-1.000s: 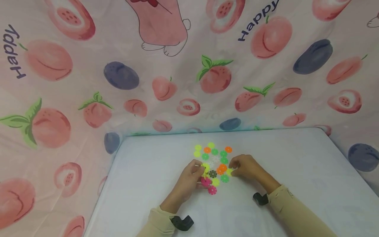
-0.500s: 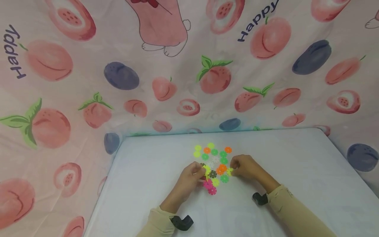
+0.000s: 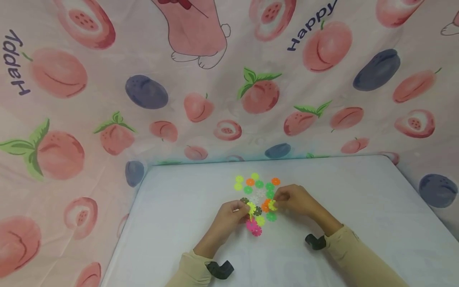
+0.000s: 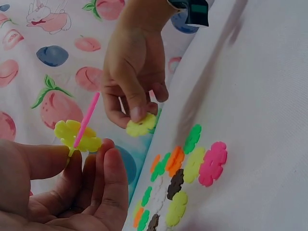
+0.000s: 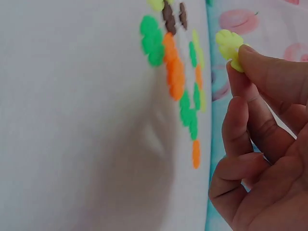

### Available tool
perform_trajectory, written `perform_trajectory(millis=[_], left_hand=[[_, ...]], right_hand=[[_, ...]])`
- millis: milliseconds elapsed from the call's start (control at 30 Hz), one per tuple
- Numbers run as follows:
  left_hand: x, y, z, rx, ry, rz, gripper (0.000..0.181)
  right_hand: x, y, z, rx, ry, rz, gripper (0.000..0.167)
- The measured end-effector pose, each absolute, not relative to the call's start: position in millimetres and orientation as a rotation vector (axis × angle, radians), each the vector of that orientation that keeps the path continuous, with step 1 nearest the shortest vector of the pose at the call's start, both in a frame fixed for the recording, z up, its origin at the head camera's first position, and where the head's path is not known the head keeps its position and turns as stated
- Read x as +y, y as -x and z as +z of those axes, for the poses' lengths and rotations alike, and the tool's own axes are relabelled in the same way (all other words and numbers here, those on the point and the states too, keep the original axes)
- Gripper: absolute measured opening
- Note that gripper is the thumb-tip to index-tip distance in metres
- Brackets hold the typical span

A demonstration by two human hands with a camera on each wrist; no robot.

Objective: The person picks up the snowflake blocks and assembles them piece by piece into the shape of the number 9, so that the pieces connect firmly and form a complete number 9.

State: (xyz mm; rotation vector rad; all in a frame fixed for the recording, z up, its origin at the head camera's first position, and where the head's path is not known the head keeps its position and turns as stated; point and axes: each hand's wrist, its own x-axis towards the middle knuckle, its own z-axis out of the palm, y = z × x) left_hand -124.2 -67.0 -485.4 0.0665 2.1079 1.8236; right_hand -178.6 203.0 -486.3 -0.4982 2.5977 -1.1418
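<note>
My left hand [image 3: 226, 218] pinches a small joined piece of flower-shaped plastic discs between thumb and fingers. In the left wrist view it has a yellow disc [image 4: 65, 130] with a pink disc [image 4: 87, 119] slotted across it, seen edge-on. My right hand [image 3: 297, 200] pinches a single yellow disc [image 5: 229, 44] by its edge, thumb against index finger, above the table. A short gap separates the two held pieces. Under and between the hands lie loose discs, among them an orange disc [image 5: 176, 79], a dark disc [image 4: 175, 185] and a green disc [image 3: 271, 217].
More discs lie flat behind the hands, including an orange disc [image 3: 275, 181] and a yellow disc [image 3: 239, 179]; several whitish ones [image 3: 256, 196] are in the middle. The white table [image 3: 172, 207] ends at a fruit-print cloth [image 3: 215, 91] behind it.
My right hand has moved left and slightly up, carrying the yellow disc off its earlier spot toward the left hand. The left hand has turned its joined piece and shifted slightly.
</note>
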Motion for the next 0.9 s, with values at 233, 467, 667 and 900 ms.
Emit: perform_trajectory(millis=[233, 467, 667, 900], left_hand=[[-66.1, 124.2, -485.7, 2.123, -0.052, 1.804, 0.025], [-65.2, 122.6, -482.8, 2.13, -0.065, 1.803, 0.024], [-64.6, 121.6, -479.0, 2.105, -0.095, 1.822, 0.024], [-64.5, 121.5, -477.6, 2.129, -0.164, 1.802, 0.024]], right_hand=[[191.5, 169.9, -467.4, 2.61, 0.509, -1.182, 0.008], [178.8, 158.4, -450.8, 2.647, 0.617, -1.231, 0.009], [170.8, 151.4, -442.6, 2.636, 0.711, -1.292, 0.007], [167.7, 149.8, -440.8, 2.615, 0.791, -1.325, 0.01]])
